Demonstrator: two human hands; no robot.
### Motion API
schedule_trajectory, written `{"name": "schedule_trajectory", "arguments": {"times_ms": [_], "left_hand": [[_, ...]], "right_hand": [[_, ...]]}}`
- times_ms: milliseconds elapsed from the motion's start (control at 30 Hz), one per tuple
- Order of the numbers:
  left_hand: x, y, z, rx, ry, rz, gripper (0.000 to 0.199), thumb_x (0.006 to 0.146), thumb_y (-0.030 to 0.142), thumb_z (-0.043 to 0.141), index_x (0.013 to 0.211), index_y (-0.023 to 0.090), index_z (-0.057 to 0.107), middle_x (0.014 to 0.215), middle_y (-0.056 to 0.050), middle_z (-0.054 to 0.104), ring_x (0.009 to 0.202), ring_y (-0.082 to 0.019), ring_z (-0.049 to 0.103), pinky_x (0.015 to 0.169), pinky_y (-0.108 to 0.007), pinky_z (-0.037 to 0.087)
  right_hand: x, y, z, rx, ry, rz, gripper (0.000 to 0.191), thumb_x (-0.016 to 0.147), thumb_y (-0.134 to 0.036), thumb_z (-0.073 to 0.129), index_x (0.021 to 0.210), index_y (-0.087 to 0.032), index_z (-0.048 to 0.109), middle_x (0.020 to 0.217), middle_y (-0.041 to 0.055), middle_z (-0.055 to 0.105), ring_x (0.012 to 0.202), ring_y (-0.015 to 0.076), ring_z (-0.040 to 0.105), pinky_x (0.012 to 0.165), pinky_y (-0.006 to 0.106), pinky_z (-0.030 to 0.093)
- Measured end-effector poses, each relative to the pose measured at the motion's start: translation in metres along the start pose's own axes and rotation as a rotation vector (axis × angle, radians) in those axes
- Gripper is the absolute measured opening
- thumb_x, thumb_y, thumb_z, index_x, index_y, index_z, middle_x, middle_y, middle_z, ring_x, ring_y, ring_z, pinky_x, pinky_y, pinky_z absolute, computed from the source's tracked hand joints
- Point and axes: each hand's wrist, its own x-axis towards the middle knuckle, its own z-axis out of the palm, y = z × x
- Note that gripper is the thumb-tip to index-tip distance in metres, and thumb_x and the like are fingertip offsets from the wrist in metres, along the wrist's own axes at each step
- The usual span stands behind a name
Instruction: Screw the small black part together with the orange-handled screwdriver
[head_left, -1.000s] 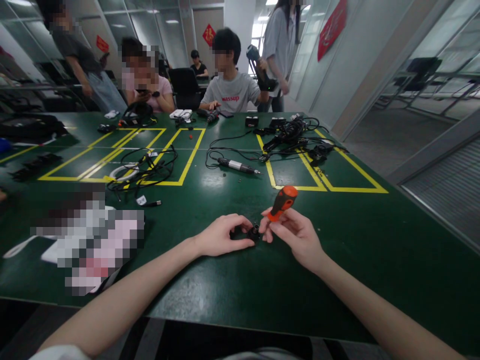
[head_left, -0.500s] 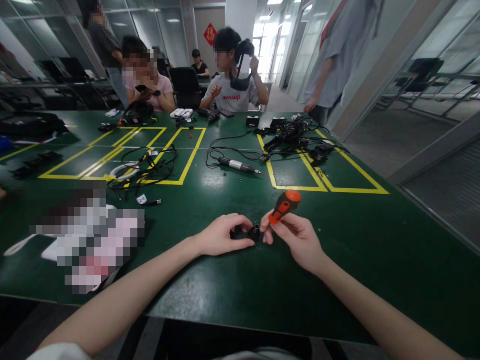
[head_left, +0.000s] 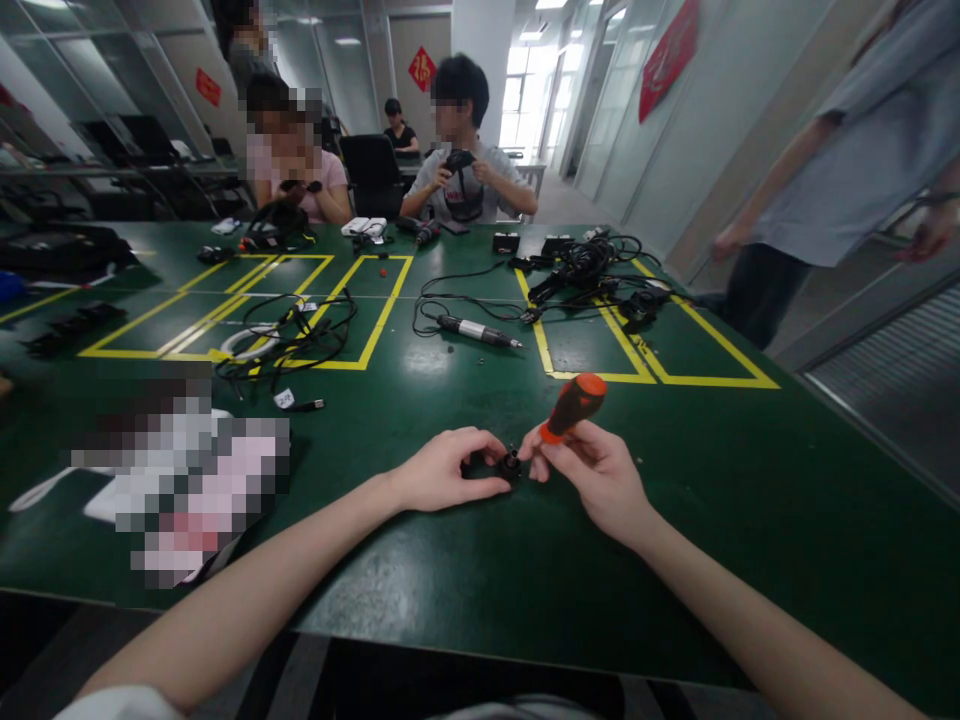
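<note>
1. The green table (head_left: 450, 570) seemed firm backing
2. My right hand (head_left: 606, 475) gripped, my left hand (head_left: 446, 470) pinched; steadiness seemed key
3. The orange-and-black screwdriver (head_left: 575, 407) leaned in my right; careful alignment seemed wise
4. The small black part (head_left: 511, 464) sat tabled between left thumb and fingers

The smooth tabletop (head_left: 367, 590) looks glossy, the screwdriver handle (head_left: 574, 406) like plastic.

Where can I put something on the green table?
Mostly bare: right of the right hand, in front of the yellow tape; and between the forearms, near the table edge. Crowded: tangled black cables far right, looped black cables and blurred pink oblong at left, and around the left hand and round black part.
</note>
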Motion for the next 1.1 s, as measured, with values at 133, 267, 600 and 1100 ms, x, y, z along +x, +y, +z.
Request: {"name": "schedule_trajectory", "arguments": {"times_ms": [133, 267, 600, 1100], "left_hand": [[-0.0001, 0.0001, 0.0000, -0.005, 0.009, 0.008, 0.028, 0.087, 0.038, 0.079, 0.106, 0.018, 0.070, 0.097, -0.003, 0.072, 0.080, -0.016, 0.063, 0.075, -0.027, 0.049], [-0.0001, 0.0002, 0.0002, 0.000, 0.004, 0.001, 0.029, 0.087, 0.039, 0.079, 0.107, 0.019, 0.071, 0.097, -0.003, 0.072, 0.081, -0.016, 0.063, 0.075, -0.026, 0.049], [0.0000, -0.0002, 0.0000, -0.006, 0.010, 0.012, 0.030, 0.087, 0.037, 0.079, 0.109, 0.017, 0.071, 0.096, -0.003, 0.073, 0.079, -0.015, 0.062, 0.073, -0.026, 0.048], [0.0006, 0.0007, 0.0003, 0.000, 0.008, 0.000, 0.029, 0.086, 0.037, 0.080, 0.107, 0.018, 0.072, 0.095, -0.003, 0.073, 0.080, -0.016, 0.063, 0.075, -0.027, 0.049]], "right_hand": [[0.0004, 0.0011, 0.0023, 0.070, -0.029, 0.019, 0.030, 0.097, -0.050, 0.069, 0.093, -0.020, 0.068, 0.076, 0.0037, 0.072, 0.058, 0.0142, 0.062, 0.060, 0.030, 0.057], [-0.0001, 0.0008, 0.0043, 0.094, 0.003, 0.013, 0.029, 0.090, -0.046, 0.078, 0.091, -0.021, 0.065, 0.075, 0.0029, 0.074, 0.059, 0.0134, 0.064, 0.058, 0.027, 0.057], [0.0004, 0.0017, 0.0034, 0.064, 0.011, 0.054, 0.035, 0.092, -0.052, 0.073, 0.084, -0.017, 0.072, 0.074, 0.0026, 0.068, 0.044, 0.0090, 0.053, 0.045, 0.027, 0.052], [0.0008, 0.0048, -0.0021, 0.037, 0.038, 0.058, 0.028, 0.087, -0.044, 0.082, 0.085, -0.018, 0.071, 0.081, 0.0053, 0.073, 0.060, 0.0135, 0.062, 0.060, 0.029, 0.057]]}}
